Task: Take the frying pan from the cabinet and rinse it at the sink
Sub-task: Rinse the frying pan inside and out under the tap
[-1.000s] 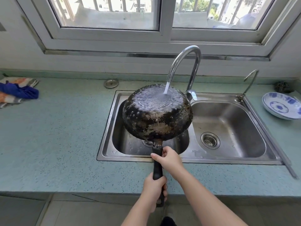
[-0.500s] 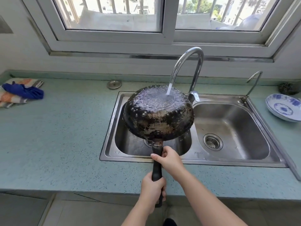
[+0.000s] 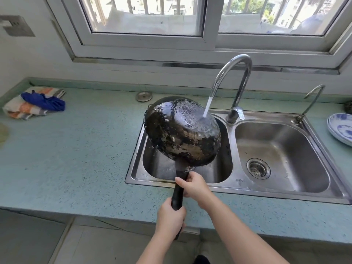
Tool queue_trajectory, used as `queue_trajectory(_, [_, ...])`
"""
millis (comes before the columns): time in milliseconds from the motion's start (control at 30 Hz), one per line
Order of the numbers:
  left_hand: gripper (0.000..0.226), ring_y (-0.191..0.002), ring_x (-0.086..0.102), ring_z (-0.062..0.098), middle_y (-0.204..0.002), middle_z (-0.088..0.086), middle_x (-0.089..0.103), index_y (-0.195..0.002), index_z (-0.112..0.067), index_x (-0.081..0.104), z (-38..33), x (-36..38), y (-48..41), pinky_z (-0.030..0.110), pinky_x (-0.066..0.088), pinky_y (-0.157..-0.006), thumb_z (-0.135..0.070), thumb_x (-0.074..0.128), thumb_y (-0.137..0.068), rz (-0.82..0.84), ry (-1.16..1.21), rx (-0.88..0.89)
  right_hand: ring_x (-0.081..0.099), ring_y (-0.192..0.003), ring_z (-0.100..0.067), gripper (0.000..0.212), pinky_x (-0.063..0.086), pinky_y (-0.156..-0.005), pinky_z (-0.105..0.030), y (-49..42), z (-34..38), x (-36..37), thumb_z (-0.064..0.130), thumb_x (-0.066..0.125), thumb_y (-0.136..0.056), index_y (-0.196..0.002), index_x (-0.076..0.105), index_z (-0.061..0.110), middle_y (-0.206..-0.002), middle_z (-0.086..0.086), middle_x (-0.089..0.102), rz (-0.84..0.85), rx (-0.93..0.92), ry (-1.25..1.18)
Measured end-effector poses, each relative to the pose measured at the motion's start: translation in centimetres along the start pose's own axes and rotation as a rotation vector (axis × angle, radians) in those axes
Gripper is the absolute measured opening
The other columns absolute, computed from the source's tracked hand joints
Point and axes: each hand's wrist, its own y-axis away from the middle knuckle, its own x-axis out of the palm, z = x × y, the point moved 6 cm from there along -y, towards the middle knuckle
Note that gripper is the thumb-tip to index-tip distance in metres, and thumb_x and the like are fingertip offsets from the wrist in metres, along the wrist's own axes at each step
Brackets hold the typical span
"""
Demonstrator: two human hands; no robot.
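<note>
Head: left hand (image 3: 171, 218), right hand (image 3: 194, 185) grip handle (image 3: 178, 194); frying pan (image 3: 182, 134) under faucet (image 3: 234, 61) stream.

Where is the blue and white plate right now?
In the head view, the blue-and-white plate sits on the counter at the far right edge, just right of the sink and near the small tap.

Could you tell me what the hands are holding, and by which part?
The frying pan, by its black handle: the right hand grips it close to the pan's body, and the left hand grips its end.
</note>
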Motion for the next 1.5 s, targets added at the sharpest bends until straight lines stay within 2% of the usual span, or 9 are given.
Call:
queue_trajectory(200, [0.015,-0.033,0.051,0.01,-0.055,0.001,0.053,-0.073,-0.018,0.051,-0.6,-0.7,0.1,0.015,0.035,-0.035,-0.008,0.053,-0.084,-0.042,-0.102,0.049,0.059,-0.073,-0.017,0.016,0.053,-0.057,-0.021,0.4,0.6,0.4,0.018,0.058,-0.09,-0.099,0.051,0.007,-0.081,-0.003,0.057,0.067,0.057,-0.112])
queue_trajectory(367, [0.017,-0.067,0.067,0.031,-0.064,0.003,0.058,-0.069,-0.024,0.047,-1.0,-1.2,-0.5,0.034,0.051,-0.059,-0.016,0.052,-0.083,-0.16,-0.239,0.073,0.06,-0.086,-0.028,0.017,0.054,-0.073,-0.03,0.3,0.9,0.6,0.019,0.053,-0.093,-0.102,0.05,0.005,-0.09,-0.011,0.061,0.136,0.118,-0.162])
queue_trajectory(467, [0.014,-0.072,0.068,0.032,-0.068,0.005,0.061,-0.073,-0.024,0.048,-1.0,-1.2,-0.6,0.036,0.053,-0.064,-0.016,0.051,-0.083,-0.15,-0.267,0.064,0.061,-0.086,-0.028,0.016,0.054,-0.074,-0.031,0.2,0.6,0.7,0.019,0.051,-0.094,-0.1,0.052,0.005,-0.096,-0.016,0.06,0.156,0.142,-0.207])
queue_trajectory(567, [0.015,-0.06,0.066,0.029,-0.064,0.004,0.057,-0.074,-0.022,0.049,-1.1,-1.0,-0.5,0.033,0.051,-0.055,-0.009,0.05,-0.082,-0.093,-0.214,0.034,0.062,-0.086,-0.028,0.013,0.056,-0.075,-0.033,0.2,0.3,0.6,0.02,0.049,-0.095,-0.091,0.053,0.008,-0.095,-0.015,0.06,0.17,0.144,-0.244])
queue_trajectory(667, [0.019,-0.039,0.049,0.016,-0.055,0.005,0.051,-0.072,-0.015,0.05,-1.0,-0.2,-0.2,0.021,0.039,-0.039,0.002,0.046,-0.081,0.001,-0.026,-0.044,0.063,-0.088,-0.031,0.013,0.054,-0.086,-0.041,0.5,-0.1,0.3,0.016,0.045,-0.097,-0.091,0.051,0.005,-0.094,-0.016,0.061,0.172,0.147,-0.315])
queue_trajectory(733, [0.018,-0.037,0.044,0.014,-0.052,0.006,0.049,-0.074,-0.011,0.051,-1.1,0.3,0.0,0.018,0.035,-0.035,0.005,0.046,-0.079,0.032,0.046,-0.07,0.065,-0.08,-0.027,0.015,0.056,-0.079,-0.037,0.7,-0.2,0.1,0.014,0.041,-0.098,-0.095,0.049,0.002,-0.088,-0.014,0.063,0.179,0.152,-0.364])
queue_trajectory(967, [0.021,-0.037,0.043,0.013,-0.049,0.004,0.048,-0.083,-0.013,0.057,-0.7,0.7,0.2,0.019,0.033,-0.034,0.007,0.049,-0.078,0.069,0.166,-0.092,0.066,-0.072,-0.023,0.02,0.056,-0.057,-0.024,1.1,-0.5,-0.1,0.012,0.039,-0.099,-0.088,0.05,0.0,-0.083,-0.014,0.062,0.161,0.163,-0.406])
queue_trajectory(1200, [0.018,-0.036,0.042,0.01,-0.046,0.0,0.048,-0.076,-0.01,0.054,-0.4,0.4,-0.1,0.018,0.031,-0.036,0.007,0.055,-0.08,0.125,0.345,-0.155,0.065,-0.071,-0.023,0.018,0.057,-0.06,-0.026,0.8,0.6,0.1,0.012,0.039,-0.098,-0.089,0.05,0.0,-0.082,-0.013,0.061,0.161,0.149,-0.396])
queue_trajectory(1500, [0.036,-0.034,0.039,0.011,-0.047,0.004,0.044,-0.085,-0.021,0.064,-0.5,-0.4,0.1,0.017,0.029,-0.034,0.011,0.051,-0.073,-0.011,0.233,-0.047,0.067,-0.068,-0.022,0.023,0.057,-0.054,-0.026,0.7,-0.3,1.4,0.01,0.033,-0.1,-0.107,0.045,-0.008,-0.082,-0.017,0.062,0.183,0.186,-0.527])
